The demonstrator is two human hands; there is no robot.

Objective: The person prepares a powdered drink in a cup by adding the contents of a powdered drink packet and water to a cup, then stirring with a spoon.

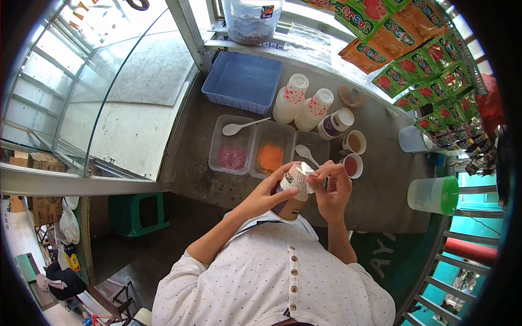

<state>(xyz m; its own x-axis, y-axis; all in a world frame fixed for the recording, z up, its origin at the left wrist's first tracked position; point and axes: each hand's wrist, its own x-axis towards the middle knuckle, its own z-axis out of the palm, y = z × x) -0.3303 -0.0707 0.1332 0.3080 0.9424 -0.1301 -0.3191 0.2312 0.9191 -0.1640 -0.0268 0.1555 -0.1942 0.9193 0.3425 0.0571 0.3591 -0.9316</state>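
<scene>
The grey counter (380, 187) is worn, with dark blotches near its front edge. A glass case (130, 92) stands to its left, sachets (410, 68) hang in rows at the upper right, and a green stool (138, 214) is on the floor below. At the back of the counter lies a blue basket (242, 81), with two stacks (302, 106) of dotted cups to its right. In front, three clear tubs (215, 133) sit side by side: the left one holds pink powder and a white spoon (232, 129) rests across it, the middle one holds orange powder, and another spoon (305, 152) lies at the right one. Two drinks (354, 142), one brown and one reddish, stand just beyond. The cup (287, 207) is between the hands, above the counter's front edge and close to the shirt, tilted; it is brown and purple low down, pale with dark curling lines higher up. The left hand (266, 198) curls around it, thumb across its front. The right hand (333, 190) has thumb and forefinger pressed together at a crumpled white piece (308, 169) at its top, the other fingers bent.
</scene>
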